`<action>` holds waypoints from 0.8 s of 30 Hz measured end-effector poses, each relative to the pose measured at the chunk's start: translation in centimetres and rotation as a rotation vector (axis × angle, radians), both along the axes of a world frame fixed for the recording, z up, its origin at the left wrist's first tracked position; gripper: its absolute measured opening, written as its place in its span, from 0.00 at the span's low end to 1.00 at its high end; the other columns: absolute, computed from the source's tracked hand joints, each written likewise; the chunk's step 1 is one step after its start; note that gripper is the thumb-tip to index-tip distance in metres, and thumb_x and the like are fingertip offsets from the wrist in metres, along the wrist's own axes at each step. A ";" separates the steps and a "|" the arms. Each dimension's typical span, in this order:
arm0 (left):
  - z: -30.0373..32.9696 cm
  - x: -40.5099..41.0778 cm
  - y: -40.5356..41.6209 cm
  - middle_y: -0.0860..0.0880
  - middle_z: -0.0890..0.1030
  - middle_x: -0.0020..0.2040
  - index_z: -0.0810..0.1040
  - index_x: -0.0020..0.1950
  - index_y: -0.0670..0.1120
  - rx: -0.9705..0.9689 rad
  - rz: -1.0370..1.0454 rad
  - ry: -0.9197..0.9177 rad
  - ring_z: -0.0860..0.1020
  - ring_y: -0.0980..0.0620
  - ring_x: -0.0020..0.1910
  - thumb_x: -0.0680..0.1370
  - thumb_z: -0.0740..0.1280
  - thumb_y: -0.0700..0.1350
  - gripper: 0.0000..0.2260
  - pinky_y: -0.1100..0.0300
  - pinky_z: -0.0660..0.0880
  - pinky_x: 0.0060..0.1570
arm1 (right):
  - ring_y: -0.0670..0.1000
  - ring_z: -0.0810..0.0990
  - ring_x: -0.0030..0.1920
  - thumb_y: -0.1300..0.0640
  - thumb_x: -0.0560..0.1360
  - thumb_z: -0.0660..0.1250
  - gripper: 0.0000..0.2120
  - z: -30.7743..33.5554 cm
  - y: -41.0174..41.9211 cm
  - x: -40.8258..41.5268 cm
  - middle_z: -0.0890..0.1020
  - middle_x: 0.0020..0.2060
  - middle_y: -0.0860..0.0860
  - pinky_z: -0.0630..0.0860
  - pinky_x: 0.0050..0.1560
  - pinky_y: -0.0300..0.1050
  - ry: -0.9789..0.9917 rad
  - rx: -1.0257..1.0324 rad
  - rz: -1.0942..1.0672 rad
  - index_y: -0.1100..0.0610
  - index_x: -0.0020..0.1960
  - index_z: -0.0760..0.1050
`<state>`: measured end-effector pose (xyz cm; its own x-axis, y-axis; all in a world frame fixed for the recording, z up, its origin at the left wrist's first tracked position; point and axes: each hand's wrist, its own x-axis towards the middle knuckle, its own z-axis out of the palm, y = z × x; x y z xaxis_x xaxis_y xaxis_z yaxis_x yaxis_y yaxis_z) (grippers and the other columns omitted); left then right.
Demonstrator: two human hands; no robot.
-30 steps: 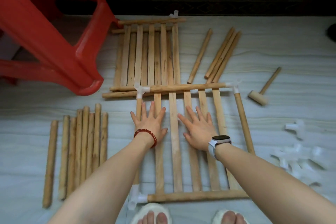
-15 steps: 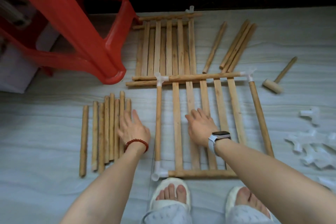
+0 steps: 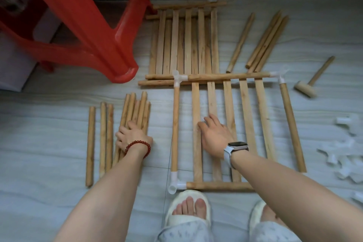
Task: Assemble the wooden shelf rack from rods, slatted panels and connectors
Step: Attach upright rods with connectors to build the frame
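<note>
Slatted panel (image 3: 227, 124), pale wood, white corner connectors; right hand (image 3: 214, 135) flat on slats, fingers spread; left hand (image 3: 133, 135) curled round rods (image 3: 135, 112).

Rods (image 3: 90, 145) and slatted panel (image 3: 228, 124): pale, matt, unvarnished wood. Connectors (image 3: 175, 184): translucent white plastic. Mallet (image 3: 306, 89): bare wood. Stool (image 3: 82, 25): glossy red plastic. Floor (image 3: 39, 143): smooth, veined grey tile.

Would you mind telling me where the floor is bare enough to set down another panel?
Bare floor lies left of the loose rods, below the red stool. A narrower strip runs between the left hand and the frame. The right side is crowded with white connectors and the mallet.
</note>
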<state>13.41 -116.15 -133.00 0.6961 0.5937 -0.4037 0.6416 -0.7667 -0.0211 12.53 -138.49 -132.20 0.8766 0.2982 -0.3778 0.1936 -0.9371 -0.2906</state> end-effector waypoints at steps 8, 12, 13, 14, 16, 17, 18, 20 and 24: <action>-0.3 0.0 0.5 0.41 0.61 0.67 0.66 0.66 0.41 0.015 0.004 0.047 0.60 0.41 0.67 0.70 0.69 0.50 0.28 0.50 0.60 0.65 | 0.55 0.51 0.74 0.62 0.77 0.54 0.20 -0.2 -0.4 -0.6 0.65 0.68 0.55 0.65 0.64 0.52 -0.044 -0.027 0.047 0.58 0.69 0.62; -0.5 0.1 0.5 0.40 0.63 0.66 0.66 0.66 0.40 -0.007 -0.010 0.038 0.61 0.40 0.66 0.72 0.67 0.46 0.25 0.49 0.62 0.63 | 0.55 0.50 0.74 0.62 0.77 0.54 0.21 -0.2 -0.4 -0.5 0.65 0.68 0.55 0.65 0.64 0.52 -0.031 -0.033 0.054 0.58 0.70 0.62; -0.6 0.0 0.6 0.39 0.64 0.66 0.66 0.65 0.39 -0.007 -0.015 0.024 0.62 0.40 0.66 0.72 0.67 0.45 0.24 0.49 0.63 0.63 | 0.55 0.50 0.74 0.62 0.77 0.54 0.21 -0.3 -0.4 -0.5 0.65 0.68 0.55 0.65 0.64 0.52 -0.028 -0.036 0.058 0.58 0.70 0.61; -0.7 0.0 0.6 0.38 0.65 0.65 0.65 0.65 0.38 -0.010 -0.030 0.006 0.64 0.39 0.66 0.73 0.67 0.44 0.23 0.49 0.65 0.62 | 0.54 0.49 0.75 0.62 0.77 0.54 0.21 -0.3 -0.5 -0.5 0.64 0.68 0.55 0.65 0.65 0.52 -0.022 -0.040 0.060 0.58 0.70 0.61; -0.8 -0.3 0.8 0.37 0.70 0.62 0.64 0.62 0.37 -0.049 -0.045 -0.046 0.69 0.37 0.62 0.74 0.65 0.41 0.20 0.49 0.69 0.57 | 0.54 0.48 0.75 0.62 0.77 0.54 0.21 -0.2 -0.5 -0.5 0.64 0.68 0.55 0.64 0.66 0.53 -0.002 -0.037 0.063 0.58 0.70 0.61; -0.8 -0.4 0.8 0.36 0.72 0.60 0.63 0.61 0.37 -0.085 -0.041 -0.080 0.71 0.36 0.60 0.74 0.64 0.39 0.18 0.48 0.70 0.54 | 0.54 0.48 0.75 0.62 0.78 0.54 0.21 -0.1 -0.6 -0.4 0.65 0.68 0.54 0.63 0.67 0.53 0.009 -0.034 0.065 0.58 0.70 0.61; -0.6 -0.5 0.9 0.35 0.74 0.58 0.62 0.60 0.37 -0.114 -0.038 -0.112 0.73 0.36 0.58 0.75 0.62 0.38 0.17 0.48 0.71 0.52 | 0.54 0.48 0.75 0.62 0.78 0.54 0.21 -0.1 -0.7 -0.4 0.65 0.68 0.54 0.62 0.67 0.53 0.023 -0.031 0.071 0.58 0.70 0.62; 0.1 -0.4 1.0 0.35 0.76 0.56 0.61 0.60 0.37 -0.119 -0.040 -0.188 0.75 0.35 0.54 0.75 0.61 0.38 0.16 0.49 0.71 0.47 | 0.53 0.51 0.75 0.63 0.78 0.53 0.21 0.2 -0.9 -0.2 0.66 0.68 0.54 0.61 0.68 0.52 0.046 -0.009 0.077 0.58 0.70 0.62; 2.5 0.5 -0.1 0.35 0.76 0.55 0.61 0.60 0.39 -0.131 0.018 -0.390 0.76 0.34 0.50 0.74 0.63 0.38 0.18 0.51 0.67 0.43 | 0.54 0.62 0.70 0.63 0.78 0.53 0.23 1.6 -2.2 0.6 0.67 0.69 0.53 0.62 0.66 0.49 0.064 0.094 -0.008 0.57 0.72 0.61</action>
<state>13.92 -116.27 -130.53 0.8018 0.5684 -0.1846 0.5957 -0.7352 0.3236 13.16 -140.66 -130.60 0.8538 0.3281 -0.4042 0.1643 -0.9066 -0.3887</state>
